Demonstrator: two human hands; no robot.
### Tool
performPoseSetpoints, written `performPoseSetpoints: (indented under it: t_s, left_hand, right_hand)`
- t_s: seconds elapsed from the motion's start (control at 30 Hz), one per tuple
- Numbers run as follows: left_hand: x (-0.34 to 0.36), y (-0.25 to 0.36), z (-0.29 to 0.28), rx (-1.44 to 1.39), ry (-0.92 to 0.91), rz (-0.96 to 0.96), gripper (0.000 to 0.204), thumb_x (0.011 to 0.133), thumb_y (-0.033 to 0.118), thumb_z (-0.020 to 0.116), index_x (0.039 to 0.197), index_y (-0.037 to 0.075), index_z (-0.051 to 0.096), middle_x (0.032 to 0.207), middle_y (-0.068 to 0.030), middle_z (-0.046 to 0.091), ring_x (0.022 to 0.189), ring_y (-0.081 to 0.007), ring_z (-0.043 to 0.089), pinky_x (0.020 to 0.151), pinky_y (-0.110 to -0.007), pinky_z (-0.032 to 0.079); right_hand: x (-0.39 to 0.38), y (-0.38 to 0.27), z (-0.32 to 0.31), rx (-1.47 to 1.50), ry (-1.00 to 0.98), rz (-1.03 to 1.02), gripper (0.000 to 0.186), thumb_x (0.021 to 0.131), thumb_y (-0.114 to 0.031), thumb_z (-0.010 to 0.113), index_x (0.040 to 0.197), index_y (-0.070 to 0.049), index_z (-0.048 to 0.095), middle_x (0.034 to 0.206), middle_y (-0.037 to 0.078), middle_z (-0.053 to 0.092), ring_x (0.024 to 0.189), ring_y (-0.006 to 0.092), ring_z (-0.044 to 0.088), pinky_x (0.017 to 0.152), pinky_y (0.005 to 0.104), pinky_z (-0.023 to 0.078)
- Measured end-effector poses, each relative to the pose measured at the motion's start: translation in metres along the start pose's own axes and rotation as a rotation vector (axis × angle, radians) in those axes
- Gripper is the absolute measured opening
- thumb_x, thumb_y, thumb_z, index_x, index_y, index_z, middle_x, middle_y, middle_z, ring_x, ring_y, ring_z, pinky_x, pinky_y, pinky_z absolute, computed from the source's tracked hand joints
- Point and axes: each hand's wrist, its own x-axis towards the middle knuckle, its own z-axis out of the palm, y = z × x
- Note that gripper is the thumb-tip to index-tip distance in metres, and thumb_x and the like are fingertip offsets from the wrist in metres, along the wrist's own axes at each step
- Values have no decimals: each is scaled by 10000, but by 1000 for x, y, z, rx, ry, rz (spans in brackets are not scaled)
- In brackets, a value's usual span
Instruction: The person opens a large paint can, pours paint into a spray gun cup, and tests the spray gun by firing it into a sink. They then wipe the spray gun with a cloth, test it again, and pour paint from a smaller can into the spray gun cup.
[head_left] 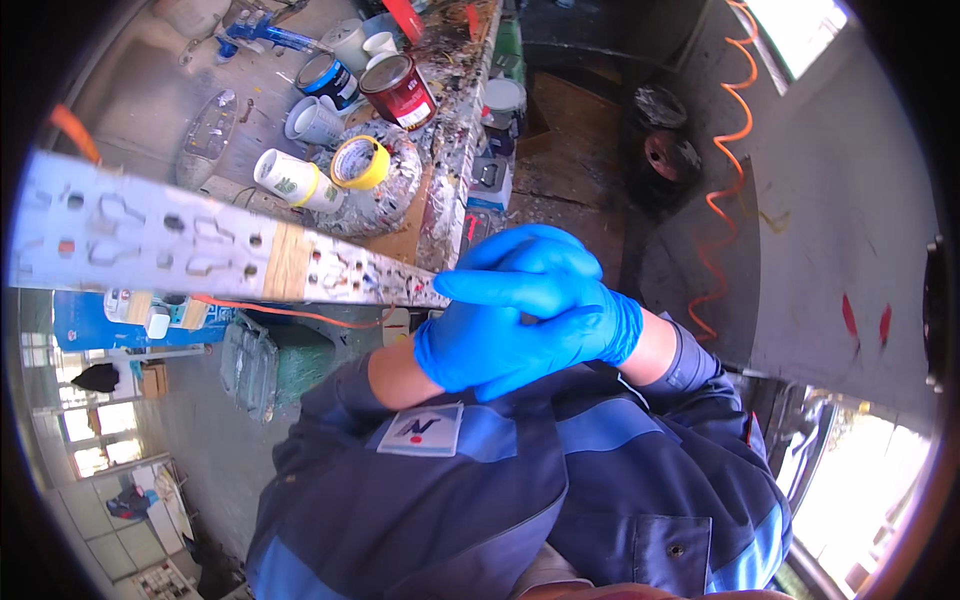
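Note:
Both of my hands wear blue gloves and are clasped in front of my chest. My left hand (462,345) is wrapped against the other, and my right hand (565,285) closes over it with its fingers folded in. No tool shows between them; the palms are hidden. Just left of the hands is the near end of a long pale board with holes and hook-shaped slots (205,235). Beyond it on a paint-stained bench stand a roll of yellow tape (372,168), a patterned paper cup (285,178), a dark red paint can (400,92) and a blue can (328,84).
A blue spray gun (265,36) lies at the back left of the bench. An orange coiled hose (737,130) hangs at the right beside a grey panel (850,200). A green wheeled bin (275,362) stands on the floor at the left.

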Motion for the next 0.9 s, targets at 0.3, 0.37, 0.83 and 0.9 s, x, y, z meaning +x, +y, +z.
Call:
performPoseSetpoints:
  t_s: [0.3, 0.37, 0.83, 0.9]
  left_hand:
    - [-79, 36, -96, 790, 284, 291, 426, 749, 115, 694, 1123, -29, 547, 1071, -228, 615, 779, -285, 643, 622, -402, 492]
    - [-88, 32, -102, 940, 496, 549, 236, 697, 84, 675, 911, 46, 583, 894, -154, 626, 621, -218, 575, 518, -355, 415]
    - [-86, -10, -125, 1863, 665, 906, 311, 872, 433, 498, 1083, 254, 642, 1418, -220, 406, 1313, -423, 360, 1040, -611, 349]
    - [-76, -6, -121, 2062, 720, 791, 334, 903, 416, 436, 1116, 239, 623, 1424, -250, 384, 1308, -463, 369, 1051, -636, 338]
  right_hand:
    - [48, 202, 21, 127, 135, 438, 1037, 716, -380, 849, 1507, -47, 269, 1468, 173, 430, 1342, 283, 434, 1098, 399, 367]
    - [65, 282, 43, -169, 52, 721, 1115, 659, -421, 874, 1502, -30, 259, 1451, 227, 427, 1349, 336, 421, 1116, 407, 346]
    - [88, 410, 91, -239, -390, 497, 1273, 579, -557, 840, 1524, -57, 150, 1300, 295, 517, 1185, 436, 531, 1011, 477, 439]
    - [88, 398, 68, -176, -272, 495, 1178, 594, -517, 844, 1502, -61, 248, 1285, 277, 537, 1180, 436, 533, 997, 484, 444]
